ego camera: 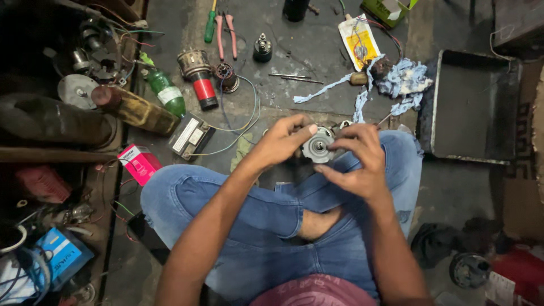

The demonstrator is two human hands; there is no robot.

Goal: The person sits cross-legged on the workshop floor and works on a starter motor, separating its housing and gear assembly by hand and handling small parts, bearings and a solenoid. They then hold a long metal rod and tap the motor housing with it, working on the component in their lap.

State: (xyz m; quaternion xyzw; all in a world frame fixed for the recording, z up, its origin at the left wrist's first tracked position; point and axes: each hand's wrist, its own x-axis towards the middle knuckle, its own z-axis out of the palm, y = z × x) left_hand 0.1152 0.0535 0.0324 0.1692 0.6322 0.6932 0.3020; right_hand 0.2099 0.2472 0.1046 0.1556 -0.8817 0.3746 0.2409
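A small round metal motor part [318, 145] with a short shaft at its centre sits over the person's crossed legs, held between both hands near the middle of the view. The left hand [281, 140] grips its left edge, fingers curled over the top and thumb against the rim. The right hand [358, 160] closes on the right side, fingertips pinching at the rim, so both hands are shut on the one piece. It looks like a fitting or prying step: the piece is being steadied and worked at its edge, and the next move seems to call for a firm hold from the left hand while the right turns or pulls with care, since the part is small and the shaft could slip.

Just beyond the hands, on the far side, lies a blue rag [401, 80] with a torn strip trailing left, and two thin metal rods [296, 77] rest on the floor [317, 51]. Farther left stand a red and silver motor [199, 75], a coil with loose wires [227, 76] and a green bottle [164, 90]. A pair of pink-handled pliers [226, 35] and a green screwdriver [210, 25] lie at the far edge. A pink box [139, 163] sits near the left knee. A dark metal tray [475, 105] stands to the right.
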